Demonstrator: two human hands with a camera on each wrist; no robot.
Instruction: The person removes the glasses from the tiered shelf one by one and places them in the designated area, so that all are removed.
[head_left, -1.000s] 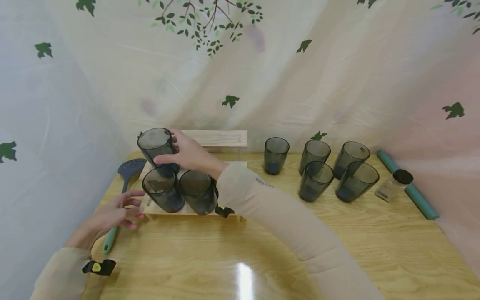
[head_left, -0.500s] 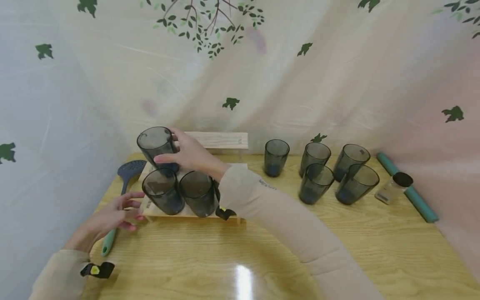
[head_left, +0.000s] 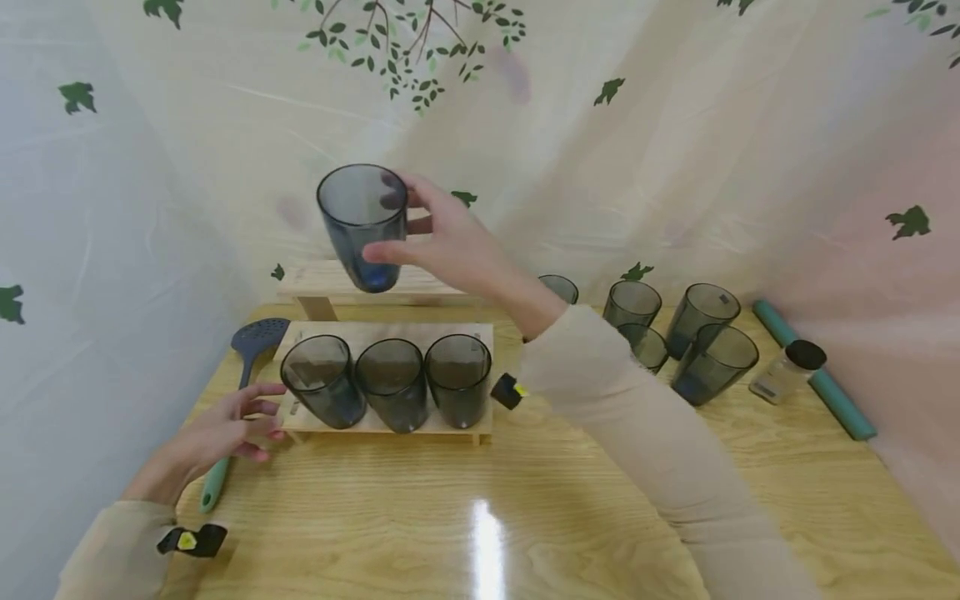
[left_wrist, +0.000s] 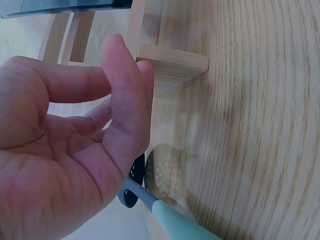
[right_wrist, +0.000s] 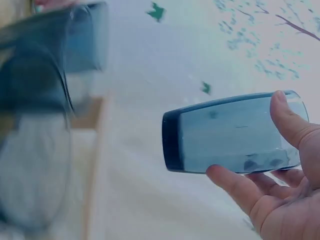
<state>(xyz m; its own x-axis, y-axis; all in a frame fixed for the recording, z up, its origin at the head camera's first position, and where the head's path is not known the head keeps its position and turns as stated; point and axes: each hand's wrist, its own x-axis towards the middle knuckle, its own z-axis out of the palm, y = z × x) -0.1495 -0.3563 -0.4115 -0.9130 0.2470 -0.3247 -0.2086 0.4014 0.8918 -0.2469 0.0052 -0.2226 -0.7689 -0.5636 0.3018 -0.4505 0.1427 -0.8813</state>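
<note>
My right hand (head_left: 468, 250) grips a smoky blue-grey glass tumbler (head_left: 352, 204) by its side, thumb in front and fingers behind. The tumbler hangs upright, raised above the upper shelf (head_left: 303, 275) of a two-tier wooden rack. In the right wrist view, thumb and fingers lie on opposite sides of the tumbler (right_wrist: 220, 135). Three similar tumblers (head_left: 392, 387) stand in a row on the lower shelf (head_left: 386, 331). My left hand (head_left: 213, 433) stays at the rack's left end, fingers loosely bent and holding nothing; whether its fingertips touch the wood I cannot tell.
A slotted turner (head_left: 215, 483) with a green handle lies left of the rack. Several more tumblers (head_left: 712, 367) stand to the right, some partly behind my right arm. Beyond them are a black-capped jar (head_left: 787, 371) and a green roll (head_left: 843, 404). A patterned curtain (head_left: 570, 167) hangs behind.
My right hand has lifted the tumbler from the rack's back left, up and to the right. The lower row's right tumbler has come into view. My left hand has hardly moved.
</note>
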